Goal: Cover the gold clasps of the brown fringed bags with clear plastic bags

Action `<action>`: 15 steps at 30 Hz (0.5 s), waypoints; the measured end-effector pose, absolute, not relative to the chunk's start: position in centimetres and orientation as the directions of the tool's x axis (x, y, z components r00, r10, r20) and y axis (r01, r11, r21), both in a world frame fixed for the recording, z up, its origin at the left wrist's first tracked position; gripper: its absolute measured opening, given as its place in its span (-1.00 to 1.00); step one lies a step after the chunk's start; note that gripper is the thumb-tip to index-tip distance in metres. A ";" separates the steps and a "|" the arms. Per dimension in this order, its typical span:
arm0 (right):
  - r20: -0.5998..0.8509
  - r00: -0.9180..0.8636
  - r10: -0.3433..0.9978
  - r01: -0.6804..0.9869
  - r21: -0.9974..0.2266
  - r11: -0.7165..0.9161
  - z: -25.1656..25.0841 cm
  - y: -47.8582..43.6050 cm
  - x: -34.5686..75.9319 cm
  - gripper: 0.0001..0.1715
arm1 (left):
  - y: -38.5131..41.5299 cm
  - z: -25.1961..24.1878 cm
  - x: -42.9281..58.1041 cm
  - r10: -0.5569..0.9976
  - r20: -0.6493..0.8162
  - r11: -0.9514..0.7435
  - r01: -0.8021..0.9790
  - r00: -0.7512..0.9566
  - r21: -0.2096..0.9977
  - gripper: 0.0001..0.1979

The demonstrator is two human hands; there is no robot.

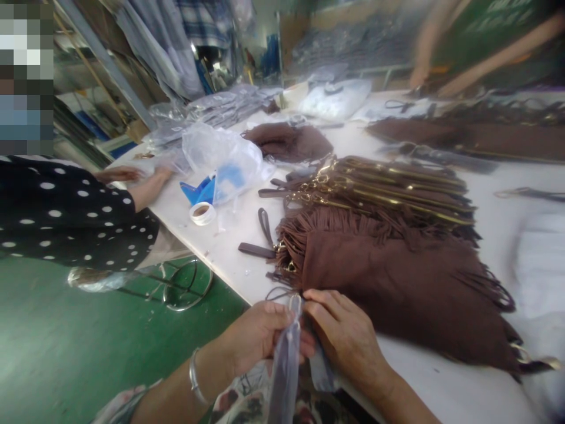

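Observation:
Between the thumb and fingers of my left hand [265,330] is a long strap in a clear plastic sleeve [285,371], its metal clasp end pointing up. My right hand [342,333] curls over another length of plastic-wrapped strap [322,368] that hangs below its palm; whether both lengths are one strap is hidden. Its fingertips lie beside the near corner of a brown fringed bag [388,282]. Two short brown wrist loops [256,250] stick out to the left of this bag.
Several brown bags with gold zips [397,182] lie stacked behind. Left of them are a tape roll [202,213], a blue tape dispenser [198,191] and clear plastic bags [220,150]. A person in polka dots [66,206] works at left, another [494,35] at the back.

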State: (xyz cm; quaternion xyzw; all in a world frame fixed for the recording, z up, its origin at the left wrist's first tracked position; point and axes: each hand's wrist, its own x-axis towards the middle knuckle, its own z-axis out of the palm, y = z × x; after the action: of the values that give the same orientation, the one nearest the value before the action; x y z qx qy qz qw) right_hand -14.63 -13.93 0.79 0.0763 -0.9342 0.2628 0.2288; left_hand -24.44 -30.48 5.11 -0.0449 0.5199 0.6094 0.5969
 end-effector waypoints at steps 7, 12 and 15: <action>0.445 -0.895 -0.020 -0.253 -0.472 0.844 0.4 -13.9 -14.5 -0.76 | -30.4 5.2 -23.9 0.637 -0.673 0.284 -0.697 -0.376 0.658 -0.72; 0.432 -0.901 -0.029 -0.250 -0.464 0.850 0.6 -13.9 -14.4 -0.81 | -30.3 5.2 -23.8 0.626 -0.672 0.339 -0.638 -0.396 0.692 -0.71; 0.435 -0.900 -0.032 -0.248 -0.450 0.858 0.8 -14.0 -14.5 -0.81 | -30.2 4.7 -23.9 0.627 -0.662 0.372 -0.589 -0.410 0.717 -0.70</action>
State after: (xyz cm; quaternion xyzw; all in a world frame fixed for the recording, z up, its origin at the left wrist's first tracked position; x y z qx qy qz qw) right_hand -14.46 -14.00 0.81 0.0745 -0.9405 0.2559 0.2107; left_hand -23.87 -30.23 4.74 0.0151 0.6254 0.5602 0.5429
